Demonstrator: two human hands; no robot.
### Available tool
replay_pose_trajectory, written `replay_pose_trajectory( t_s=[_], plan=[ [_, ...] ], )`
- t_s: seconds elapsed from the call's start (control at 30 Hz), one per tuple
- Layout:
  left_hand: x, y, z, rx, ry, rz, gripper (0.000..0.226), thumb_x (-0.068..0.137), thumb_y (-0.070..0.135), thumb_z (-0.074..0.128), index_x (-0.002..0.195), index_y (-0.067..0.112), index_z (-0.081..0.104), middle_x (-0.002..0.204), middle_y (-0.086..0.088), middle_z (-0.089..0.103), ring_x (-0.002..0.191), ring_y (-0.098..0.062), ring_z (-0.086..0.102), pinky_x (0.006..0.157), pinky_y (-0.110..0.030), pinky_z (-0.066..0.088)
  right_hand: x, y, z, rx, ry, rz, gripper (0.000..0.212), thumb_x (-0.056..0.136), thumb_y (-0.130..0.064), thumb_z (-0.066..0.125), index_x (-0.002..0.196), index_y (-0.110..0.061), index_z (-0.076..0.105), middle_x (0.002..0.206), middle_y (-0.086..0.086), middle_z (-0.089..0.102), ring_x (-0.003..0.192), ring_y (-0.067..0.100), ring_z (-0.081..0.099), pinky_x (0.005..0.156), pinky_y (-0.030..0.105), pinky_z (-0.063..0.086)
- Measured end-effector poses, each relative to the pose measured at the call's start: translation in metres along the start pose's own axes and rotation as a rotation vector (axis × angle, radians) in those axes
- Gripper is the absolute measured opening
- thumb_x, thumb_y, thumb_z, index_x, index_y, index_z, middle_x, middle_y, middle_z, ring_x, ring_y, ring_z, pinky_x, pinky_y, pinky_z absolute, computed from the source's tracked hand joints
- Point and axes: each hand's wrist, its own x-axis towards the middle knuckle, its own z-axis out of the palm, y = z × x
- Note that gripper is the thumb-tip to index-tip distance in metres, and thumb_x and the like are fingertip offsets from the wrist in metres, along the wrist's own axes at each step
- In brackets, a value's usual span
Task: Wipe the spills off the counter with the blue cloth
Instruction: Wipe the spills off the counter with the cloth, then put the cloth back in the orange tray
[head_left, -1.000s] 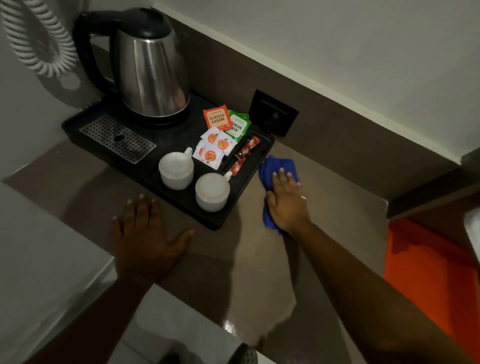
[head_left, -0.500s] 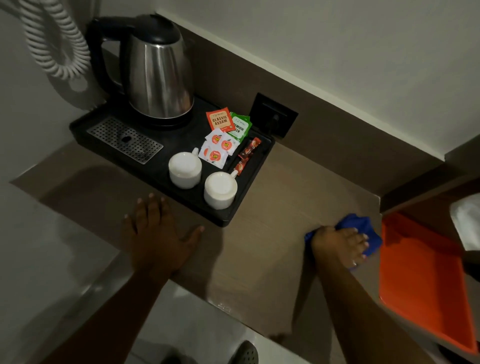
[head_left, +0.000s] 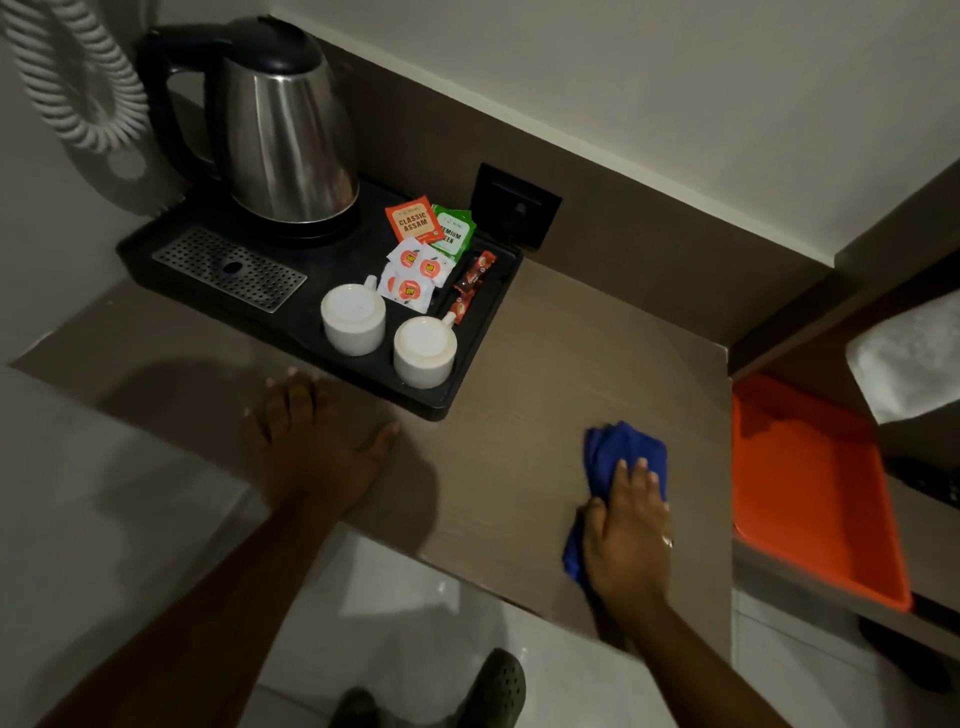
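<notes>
The blue cloth lies bunched on the brown counter, near its front right corner. My right hand presses flat on the cloth's near half, fingers spread over it, a ring on one finger. My left hand rests flat and open on the counter by its front edge, just in front of the black tray. No spill is visible on the dim counter surface.
The black tray holds a steel kettle, two white cups, tea sachets and a drip grate. A wall socket sits behind. An orange tray lies on the lower shelf to the right, with a white towel above it.
My right hand slid the cloth from beside the tray to the counter's right edge, then back toward the front right. My left hand stayed planted.
</notes>
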Motion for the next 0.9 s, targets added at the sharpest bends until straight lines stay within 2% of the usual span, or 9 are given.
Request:
replay_pose_trajectory(
  t_s=[0.1,0.2,0.37,0.47,0.53,0.63,0.7,0.77,0.9],
  plan=[
    [0.000,-0.002,0.005,0.013,-0.011,0.011,0.107,0.075,0.080,0.035,0.147,0.000,0.029,0.158,-0.026,0.025,0.146,-0.043,0.017,0.116,-0.063,0.015,-0.025,-0.052,0.020,-0.022,0.031,0.129,0.061,0.095,-0.028,0.035,0.150,-0.008,0.014,0.160,0.014,0.010,0.147,0.029,0.006,0.120,0.045,0.007],
    [0.000,-0.003,0.006,0.020,-0.018,0.027,0.109,0.075,0.081,0.032,0.147,-0.001,0.030,0.157,-0.027,0.025,0.146,-0.044,0.018,0.114,-0.064,0.016,-0.039,-0.081,0.032,0.010,-0.012,-0.111,0.063,0.095,-0.034,0.033,0.151,-0.013,0.013,0.161,0.009,0.006,0.148,0.025,0.001,0.119,0.039,-0.003],
    [-0.021,-0.008,0.002,0.079,-0.060,0.178,0.099,0.079,0.074,0.030,0.142,-0.002,0.040,0.151,-0.028,0.038,0.139,-0.046,0.033,0.108,-0.064,0.026,-0.046,-0.015,0.006,0.050,-0.104,-0.304,0.061,0.091,-0.027,0.047,0.148,-0.017,0.027,0.159,0.004,0.016,0.147,0.020,0.010,0.119,0.035,0.002],
    [-0.050,-0.006,0.002,0.085,-0.081,0.272,0.090,0.082,0.068,0.034,0.138,-0.002,0.045,0.148,-0.030,0.041,0.135,-0.048,0.039,0.104,-0.066,0.030,-0.050,0.015,-0.010,0.196,-0.065,-0.215,0.055,0.091,-0.012,0.051,0.143,-0.013,0.036,0.155,0.007,0.028,0.145,0.022,0.021,0.119,0.037,0.010],
    [-0.066,0.004,0.001,0.059,-0.104,0.357,0.087,0.083,0.067,0.036,0.137,-0.001,0.047,0.146,-0.030,0.044,0.133,-0.049,0.042,0.104,-0.067,0.032,-0.050,0.018,-0.022,0.485,-0.075,-0.084,0.046,0.093,-0.003,0.046,0.138,-0.011,0.045,0.148,0.011,0.041,0.138,0.025,0.037,0.117,0.044,0.024],
    [-0.085,0.033,-0.001,-0.002,-0.161,0.492,0.086,0.085,0.067,0.036,0.140,0.003,0.048,0.145,-0.026,0.048,0.133,-0.046,0.046,0.104,-0.065,0.037,-0.043,0.023,-0.049,1.179,-0.110,0.359,0.033,0.090,-0.011,0.044,0.112,-0.023,0.066,0.112,0.008,0.070,0.099,0.022,0.066,0.087,0.042,0.053],
    [-0.093,0.060,-0.003,-0.023,-0.166,0.585,0.081,0.085,0.063,0.040,0.139,0.004,0.050,0.145,-0.023,0.050,0.133,-0.043,0.048,0.102,-0.062,0.042,-0.040,0.036,-0.064,1.567,-0.088,0.680,0.022,0.086,-0.021,0.049,0.089,-0.019,0.071,0.078,0.005,0.074,0.069,0.020,0.069,0.063,0.034,0.055],
    [-0.098,0.091,-0.003,-0.036,-0.139,0.695,0.074,0.087,0.057,0.042,0.137,0.003,0.054,0.142,-0.022,0.054,0.129,-0.040,0.053,0.100,-0.058,0.045,-0.037,0.052,-0.075,1.767,-0.011,0.820,0.029,0.091,-0.020,0.043,0.074,-0.012,0.066,0.056,0.003,0.067,0.049,0.016,0.065,0.047,0.023,0.053],
    [-0.108,0.160,-0.001,-0.072,-0.076,0.887,0.067,0.097,0.052,0.030,0.132,0.003,0.060,0.137,-0.019,0.059,0.126,-0.036,0.057,0.100,-0.054,0.048,-0.032,0.090,-0.095,1.712,0.091,0.753,0.016,0.096,-0.028,0.041,0.090,-0.023,0.055,0.086,-0.002,0.062,0.075,0.015,0.061,0.065,0.034,0.050]
  ],
)
